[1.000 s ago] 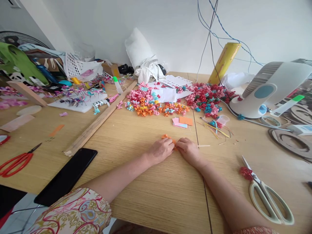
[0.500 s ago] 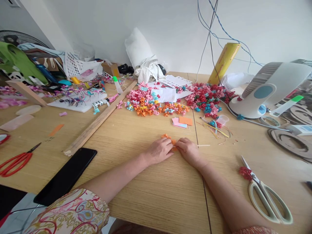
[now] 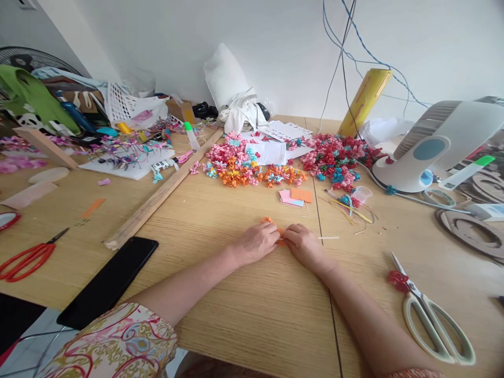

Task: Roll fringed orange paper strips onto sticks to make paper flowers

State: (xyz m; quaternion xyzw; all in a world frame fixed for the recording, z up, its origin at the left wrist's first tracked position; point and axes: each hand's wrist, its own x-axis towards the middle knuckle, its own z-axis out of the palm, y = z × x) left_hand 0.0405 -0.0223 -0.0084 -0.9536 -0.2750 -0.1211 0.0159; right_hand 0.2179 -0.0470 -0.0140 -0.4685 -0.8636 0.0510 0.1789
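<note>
My left hand (image 3: 258,241) and my right hand (image 3: 304,242) meet over the middle of the table, fingers closed. Between them they pinch an orange paper piece (image 3: 281,236); its shape is mostly hidden by the fingers. An orange folded flower (image 3: 268,219) shows just beyond my left fingers. To the right of my right hand a thin white strip (image 3: 328,238) points outward; I cannot tell whether it is held. Past the hands lie small cut cards in orange (image 3: 302,195), pink and blue.
Heaped paper flowers (image 3: 236,170) lie beyond the hands. A wooden bar (image 3: 165,189) slants across the left, by a black phone (image 3: 108,281) and red-handled scissors (image 3: 29,257). White-handled scissors (image 3: 433,315) rest at right, below a white desk fan (image 3: 425,142).
The view has shifted slightly, so the table's contents sit a little further right. Both hands stay together on the orange paper, with only tiny finger movement.
</note>
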